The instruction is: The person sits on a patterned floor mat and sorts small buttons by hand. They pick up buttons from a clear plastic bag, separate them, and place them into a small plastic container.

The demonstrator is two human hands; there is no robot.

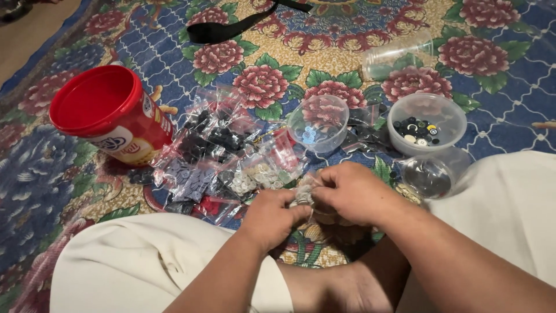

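Hands meet low in the middle of the view, above crossed legs in cream trousers (145, 261). The left hand (272, 215) and right hand (351, 193) both have their fingers curled shut on a small clear bag of pale buttons (302, 194), pinched between the two sets of fingertips — the bag is mostly hidden by the knuckles.

Just beyond the hands, a heap of clear packets of buttons (223, 159) lies on the flowered rug (498, 110): dark ones at the back, grey and white ones nearer. Left of the heap a red plastic tub (107, 113) lies tipped on its side, its red lid facing the camera. A clear bowl with a few blue buttons (318, 123) stands behind the hands, and to its right a clear bowl of mixed dark and light buttons (427, 124). A clear lid (428, 174) rests near the right knee. Farther back — a clear cup on its side (397, 55) and a black strap (231, 26).
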